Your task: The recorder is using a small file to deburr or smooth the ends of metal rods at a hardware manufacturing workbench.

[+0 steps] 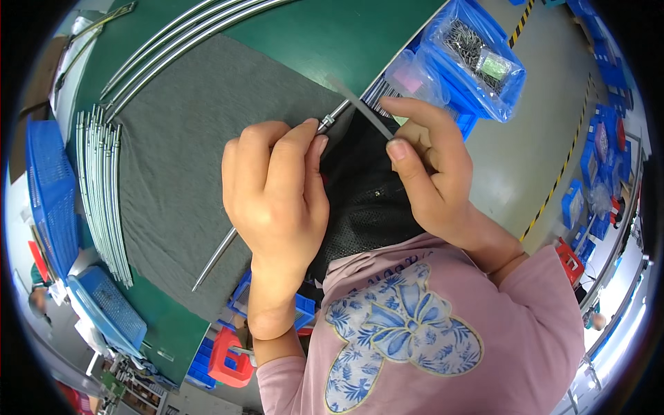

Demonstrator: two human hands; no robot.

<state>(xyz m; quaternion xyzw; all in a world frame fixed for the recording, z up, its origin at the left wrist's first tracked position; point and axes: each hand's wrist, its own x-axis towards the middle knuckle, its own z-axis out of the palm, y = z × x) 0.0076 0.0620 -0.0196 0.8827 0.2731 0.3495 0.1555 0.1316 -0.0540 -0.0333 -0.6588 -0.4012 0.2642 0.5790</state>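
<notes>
My left hand is closed round a thin silver metal rod, which slants from the lower left up past my fingertips. By the thumb and forefinger a small ringed metal fitting sits on the rod. My right hand pinches a thin, flat grey strip between thumb and forefinger. The strip points up and left, crossing in view near the rod's upper end; its tip is blurred, and whether it touches the rod I cannot tell. A dark grey cloth lies under the rod.
On the green table, a bundle of metal rods lies at left and several long rods at the far side. Blue baskets line the left edge. A blue bin of small metal parts stands at far right. A red stool is below.
</notes>
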